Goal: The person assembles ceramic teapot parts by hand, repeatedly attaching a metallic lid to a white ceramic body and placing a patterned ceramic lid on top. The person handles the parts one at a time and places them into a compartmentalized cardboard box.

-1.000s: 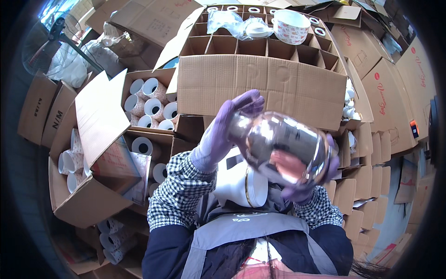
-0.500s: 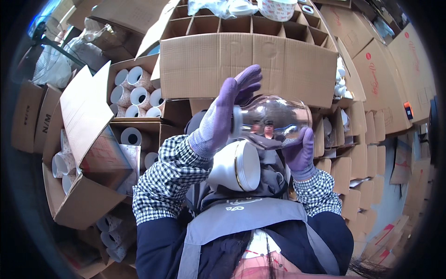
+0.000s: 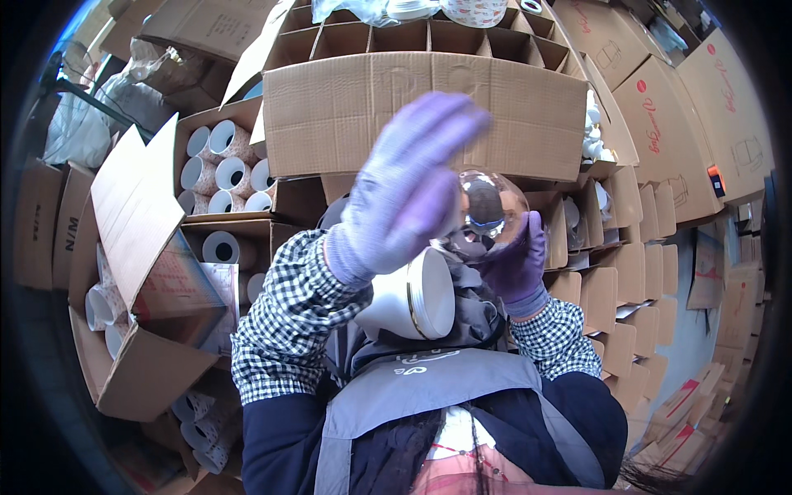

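Note:
My right hand (image 3: 520,260), in a purple glove, grips the shiny mirrored glass flask liner (image 3: 493,206) from its right and underside. The liner's rounded end faces up; my left glove hides its other end. My left hand (image 3: 408,177), also in a purple glove, is raised in front of the liner with its fingers stretched out, smeared by motion. Whether its palm touches the glass cannot be made out. Below both hands, a white jug body (image 3: 388,305) with a gold ring and threaded rim lies tilted in my lap, against my grey apron (image 3: 429,381).
A divided cardboard carton (image 3: 421,115) stands ahead, a patterned container (image 3: 476,10) and plastic on top. At left, open boxes hold several patterned cylinders (image 3: 233,173). Rows of cardboard dividers (image 3: 598,297) fill the right side, with large printed cartons (image 3: 668,136) beyond.
The liner has turned from lying sideways to pointing its rounded end more toward me. My left hand has come off its neck end and swung across in front of it.

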